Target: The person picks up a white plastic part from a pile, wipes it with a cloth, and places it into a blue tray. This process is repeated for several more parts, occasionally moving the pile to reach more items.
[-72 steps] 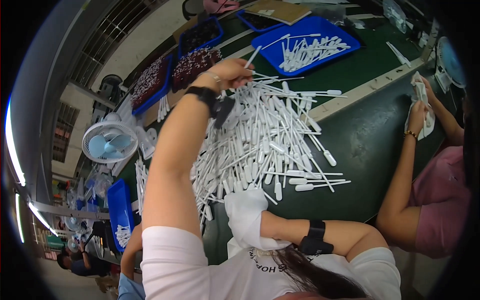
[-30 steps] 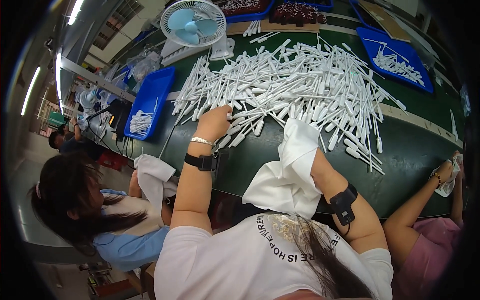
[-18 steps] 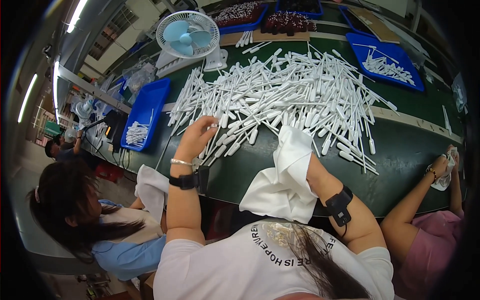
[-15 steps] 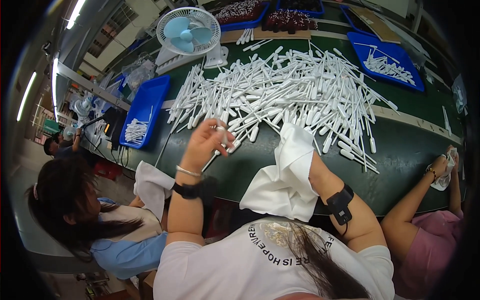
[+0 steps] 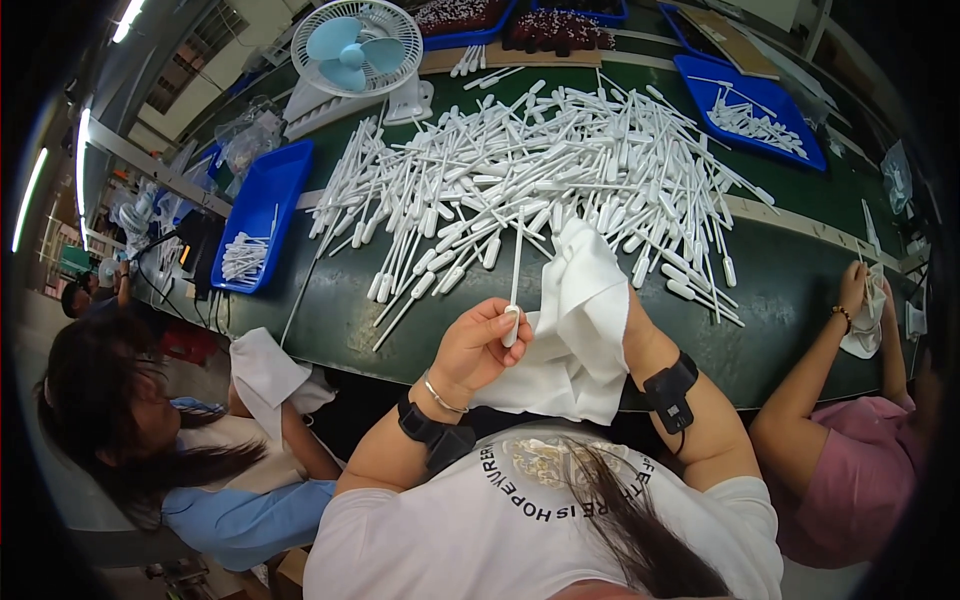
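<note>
My left hand [image 5: 485, 340] is closed on a white stick [image 5: 517, 265], pinching its wide oval end [image 5: 511, 327] between thumb and fingers. The thin shaft points up and away, toward a large pile of similar white sticks [image 5: 560, 150] on the table. Just to the right, a white cloth [image 5: 575, 330] is wrapped over my right hand and hangs down past the table's near edge. The cloth hides the fingers of that hand; only the wrist [image 5: 640, 335] and forearm show. The held stick is close to the cloth's left side.
Blue trays [image 5: 263, 215] with a few sticks stand left and at the back right [image 5: 750, 110]. A small fan [image 5: 355, 50] sits behind the pile on the green table [image 5: 340, 340]. Co-workers sit on both sides: a blue sleeve [image 5: 250, 520] left, a pink sleeve [image 5: 860, 470] right.
My left hand has come nearer to me and rightward, toward the cloth, and now clearly holds one stick upright. My right hand stays under the cloth. The whole view has shifted slightly.
</note>
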A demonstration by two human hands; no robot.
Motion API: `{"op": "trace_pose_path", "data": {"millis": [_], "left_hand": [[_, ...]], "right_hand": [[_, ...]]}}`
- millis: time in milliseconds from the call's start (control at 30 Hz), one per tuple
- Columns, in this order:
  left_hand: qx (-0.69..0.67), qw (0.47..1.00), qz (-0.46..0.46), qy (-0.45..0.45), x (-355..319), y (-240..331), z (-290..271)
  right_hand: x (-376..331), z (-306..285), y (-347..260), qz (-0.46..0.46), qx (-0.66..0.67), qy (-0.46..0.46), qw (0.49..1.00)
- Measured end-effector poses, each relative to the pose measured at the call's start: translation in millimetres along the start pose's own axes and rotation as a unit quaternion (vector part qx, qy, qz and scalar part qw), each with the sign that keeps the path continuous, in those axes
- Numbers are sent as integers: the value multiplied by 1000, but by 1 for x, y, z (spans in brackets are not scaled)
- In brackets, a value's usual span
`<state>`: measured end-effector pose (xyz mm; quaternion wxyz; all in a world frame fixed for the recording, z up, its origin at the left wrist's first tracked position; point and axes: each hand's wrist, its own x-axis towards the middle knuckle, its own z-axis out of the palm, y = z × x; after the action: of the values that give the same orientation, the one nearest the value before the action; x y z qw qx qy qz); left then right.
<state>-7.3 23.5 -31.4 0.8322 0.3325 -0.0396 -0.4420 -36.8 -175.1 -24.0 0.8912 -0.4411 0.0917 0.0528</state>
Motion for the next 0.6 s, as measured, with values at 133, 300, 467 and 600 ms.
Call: {"op": "trace_pose_path", "data": {"millis": [133,300,467,600], "left_hand": [[15,1000,19,8,-2,1,5],[30,998,39,38,-6,4,9],[58,995,71,50,-13,6,5],[71,995,56,47,-12,10,15]], "right_hand": [[4,2,-5,37,-9,19,999],[2,2,1,15,68,-10,998],[-9,34,-19,19,139,-54,989],[-1,26,-6,25,220,-44,974]]}}
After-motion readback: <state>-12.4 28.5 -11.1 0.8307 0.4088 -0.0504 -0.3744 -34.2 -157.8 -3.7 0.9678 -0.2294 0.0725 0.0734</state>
